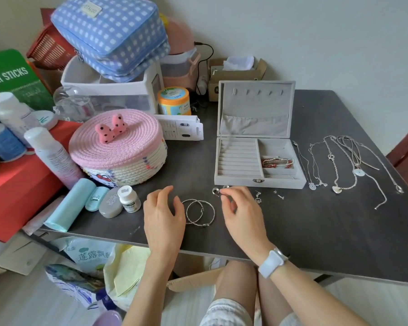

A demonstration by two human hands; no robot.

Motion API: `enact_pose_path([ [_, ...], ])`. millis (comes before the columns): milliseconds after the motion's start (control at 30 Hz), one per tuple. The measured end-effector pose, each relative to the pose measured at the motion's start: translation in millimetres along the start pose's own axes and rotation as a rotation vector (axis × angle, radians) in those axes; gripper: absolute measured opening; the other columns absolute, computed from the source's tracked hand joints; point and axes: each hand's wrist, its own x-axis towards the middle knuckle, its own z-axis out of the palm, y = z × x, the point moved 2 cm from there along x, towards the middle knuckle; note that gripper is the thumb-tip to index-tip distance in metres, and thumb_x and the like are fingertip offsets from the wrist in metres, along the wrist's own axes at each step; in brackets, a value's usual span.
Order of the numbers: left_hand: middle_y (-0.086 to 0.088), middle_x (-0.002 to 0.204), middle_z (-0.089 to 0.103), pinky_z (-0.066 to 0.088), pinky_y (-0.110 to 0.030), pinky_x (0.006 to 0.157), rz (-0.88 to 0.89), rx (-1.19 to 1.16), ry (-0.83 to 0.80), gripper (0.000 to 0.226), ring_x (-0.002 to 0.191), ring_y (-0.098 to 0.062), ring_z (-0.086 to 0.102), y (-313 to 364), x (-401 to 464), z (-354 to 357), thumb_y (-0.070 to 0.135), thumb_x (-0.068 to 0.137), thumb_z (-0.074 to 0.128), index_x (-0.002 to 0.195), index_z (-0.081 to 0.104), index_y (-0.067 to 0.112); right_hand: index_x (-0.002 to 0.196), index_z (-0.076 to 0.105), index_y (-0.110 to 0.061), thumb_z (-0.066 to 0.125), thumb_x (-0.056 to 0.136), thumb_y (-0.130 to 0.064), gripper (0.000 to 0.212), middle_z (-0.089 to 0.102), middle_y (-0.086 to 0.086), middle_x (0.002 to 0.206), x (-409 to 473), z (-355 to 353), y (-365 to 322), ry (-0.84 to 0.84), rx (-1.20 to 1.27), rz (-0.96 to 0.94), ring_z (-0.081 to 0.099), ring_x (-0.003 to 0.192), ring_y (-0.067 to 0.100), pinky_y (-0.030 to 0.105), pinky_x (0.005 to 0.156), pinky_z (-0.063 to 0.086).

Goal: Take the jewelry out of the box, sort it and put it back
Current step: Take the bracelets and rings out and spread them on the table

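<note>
The grey jewelry box (236, 180) stands open on the dark table (316, 231), with red and white bracelets (278, 162) in its right compartment. Several silver necklaces (344, 161) lie spread to the right of the box. Two large silver hoop earrings (200, 212) lie in front, between my hands. My right hand (239, 212) pinches a small silver ring (223, 196) just before the box's front; another ring (215, 191) lies beside it. My left hand (163, 212) hovers with loosely curled fingers, holding nothing. Small stud earrings (277, 195) lie to the right of my right hand.
A pink woven lidded basket (118, 149) stands left of the box. A mint case (68, 205), a grey case (111, 205) and a small white bottle (128, 198) lie near the table's front left. Bottles, a white bin and a checked blue bag crowd the back left.
</note>
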Motion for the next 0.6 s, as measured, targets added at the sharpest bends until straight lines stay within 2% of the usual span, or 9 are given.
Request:
enact_pose_path([
  [33,-0.013,0.113,0.057,0.043,-0.041,0.084,0.045,-0.006,0.017,0.030,0.101,-0.032,0.053,6.1,2.4,0.9,0.010,0.085,0.059,0.116,0.059,0.007,0.098,0.064,-0.012,0.045,0.088,-0.027,0.026,0.062,0.001,0.095,3.8,-9.2,4.2,0.034,-0.015,-0.021,0.051,0.065,0.007,0.013,0.063,0.041],
  [100,-0.014,0.115,0.056,0.042,-0.043,0.085,0.140,-0.014,0.037,0.032,0.103,-0.033,0.052,23.7,10.3,6.1,0.007,0.083,0.062,0.115,0.059,0.006,0.098,0.063,-0.012,0.040,0.087,-0.030,0.031,0.062,0.001,0.095,17.2,-28.4,18.0,0.082,-0.064,-0.032,0.055,0.072,0.010,0.014,0.065,0.040],
  [167,-0.012,0.116,0.057,0.042,-0.044,0.083,0.233,0.004,-0.003,0.033,0.104,-0.033,0.052,45.6,17.7,17.9,0.009,0.082,0.063,0.115,0.059,0.007,0.097,0.064,-0.010,0.041,0.087,-0.026,0.030,0.063,0.004,0.094,37.7,-47.4,35.6,0.117,-0.136,-0.031,0.059,0.081,0.020,0.018,0.072,0.040],
  [233,-0.011,0.119,0.058,0.043,-0.045,0.083,0.319,0.044,-0.100,0.034,0.109,-0.033,0.052,68.1,21.7,38.2,0.013,0.082,0.063,0.115,0.059,0.009,0.094,0.066,-0.010,0.050,0.086,-0.016,0.019,0.065,0.007,0.092,61.5,-63.6,56.8,0.117,-0.234,-0.006,0.058,0.086,0.029,0.030,0.078,0.043],
  [267,-0.011,0.121,0.057,0.043,-0.046,0.086,0.372,0.073,-0.159,0.034,0.112,-0.034,0.052,78.6,22.8,49.9,0.016,0.082,0.062,0.116,0.059,0.010,0.094,0.067,-0.009,0.055,0.084,-0.010,0.016,0.065,0.010,0.091,73.0,-69.8,67.3,0.088,-0.296,0.007,0.056,0.088,0.033,0.038,0.078,0.044],
  [333,-0.012,0.137,0.047,0.035,-0.050,0.098,0.454,0.176,-0.315,0.041,0.129,-0.034,0.039,95.8,23.9,73.8,0.027,0.088,0.054,0.126,0.051,0.014,0.097,0.068,-0.010,0.059,0.083,-0.007,0.017,0.064,0.012,0.096,92.7,-80.4,86.7,-0.017,-0.424,0.029,0.053,0.094,0.036,0.043,0.080,0.043],
  [367,-0.009,0.146,0.034,0.024,-0.049,0.107,0.450,0.243,-0.416,0.045,0.138,-0.030,0.025,100.5,25.4,85.5,0.034,0.093,0.046,0.135,0.041,0.018,0.101,0.067,-0.013,0.058,0.084,-0.011,0.019,0.063,0.010,0.102,100.5,-84.8,94.6,-0.075,-0.482,0.043,0.050,0.100,0.035,0.042,0.083,0.041],
  [433,-0.002,0.155,0.013,0.005,-0.046,0.114,0.398,0.353,-0.553,0.052,0.143,-0.024,0.002,102.4,30.0,104.3,0.044,0.096,0.031,0.144,0.022,0.024,0.109,0.064,-0.019,0.055,0.088,-0.020,0.023,0.058,0.005,0.112,113.3,-90.9,105.1,-0.176,-0.567,0.052,0.043,0.111,0.027,0.037,0.088,0.034],
  [600,0.001,0.156,0.012,-0.004,-0.042,0.115,0.359,0.478,-0.534,0.055,0.144,-0.016,0.002,100.1,26.8,114.2,0.048,0.096,0.021,0.146,0.019,0.024,0.109,0.061,-0.022,0.052,0.090,-0.029,0.023,0.053,-0.001,0.118,132.4,-82.7,107.2,-0.357,-0.612,-0.006,0.036,0.117,0.020,0.035,0.094,0.027],
])
